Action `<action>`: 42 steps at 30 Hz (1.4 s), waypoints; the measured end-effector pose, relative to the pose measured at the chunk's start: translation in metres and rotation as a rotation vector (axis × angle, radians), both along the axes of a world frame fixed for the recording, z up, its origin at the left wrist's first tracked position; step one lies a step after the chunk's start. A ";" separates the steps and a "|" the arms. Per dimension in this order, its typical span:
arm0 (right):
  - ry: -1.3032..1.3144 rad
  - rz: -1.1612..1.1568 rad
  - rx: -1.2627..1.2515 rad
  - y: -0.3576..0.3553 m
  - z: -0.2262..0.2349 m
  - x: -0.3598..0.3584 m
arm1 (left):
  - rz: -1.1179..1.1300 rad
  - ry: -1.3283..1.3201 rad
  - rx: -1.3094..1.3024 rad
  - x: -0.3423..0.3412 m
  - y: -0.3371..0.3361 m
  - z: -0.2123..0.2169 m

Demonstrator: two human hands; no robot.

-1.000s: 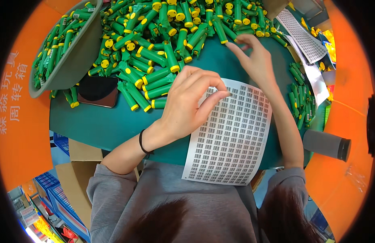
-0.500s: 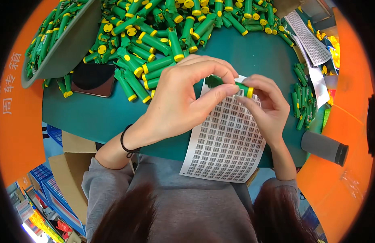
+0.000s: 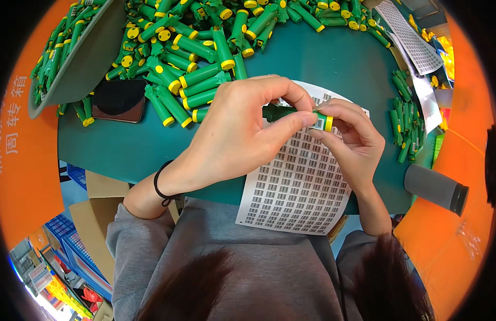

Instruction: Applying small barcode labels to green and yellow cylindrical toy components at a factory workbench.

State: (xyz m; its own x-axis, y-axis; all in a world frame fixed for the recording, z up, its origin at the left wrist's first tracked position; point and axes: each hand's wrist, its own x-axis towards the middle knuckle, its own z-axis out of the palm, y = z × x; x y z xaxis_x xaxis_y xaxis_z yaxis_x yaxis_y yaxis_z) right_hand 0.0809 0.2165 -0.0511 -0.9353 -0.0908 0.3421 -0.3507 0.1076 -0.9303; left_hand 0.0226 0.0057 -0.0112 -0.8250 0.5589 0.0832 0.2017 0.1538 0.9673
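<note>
A small green tube (image 3: 321, 123) with a yellow end cap lies almost level between my two hands. It bears a small white barcode label near the cap. My left hand (image 3: 240, 123) pinches the label side between thumb and forefinger, and the tube's dark green far end partly shows behind those fingers. Around the capped end, the thumb and fingers of my right hand (image 3: 355, 140) are closed. Below both hands is a white sheet of barcode labels (image 3: 293, 187), curving over the table's near edge toward my lap.
Many green tubes with yellow caps (image 3: 205, 80) are heaped at the back of the green table (image 3: 119, 155). A grey bin (image 3: 90, 64) of tubes and a dark phone (image 3: 119, 101) are at left. On the right are more tubes (image 3: 406, 115), label sheets (image 3: 414, 45) and a grey cylinder (image 3: 432, 187).
Both hands keep their grip on the tube, and its label shows a little more plainly. The whole view has shifted slightly, and more of the label sheet's far edge is visible.
</note>
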 end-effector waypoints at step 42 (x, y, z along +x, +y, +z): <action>-0.135 0.130 0.107 -0.072 0.059 -0.075 | 1.271 0.775 -0.898 -0.193 -0.400 0.101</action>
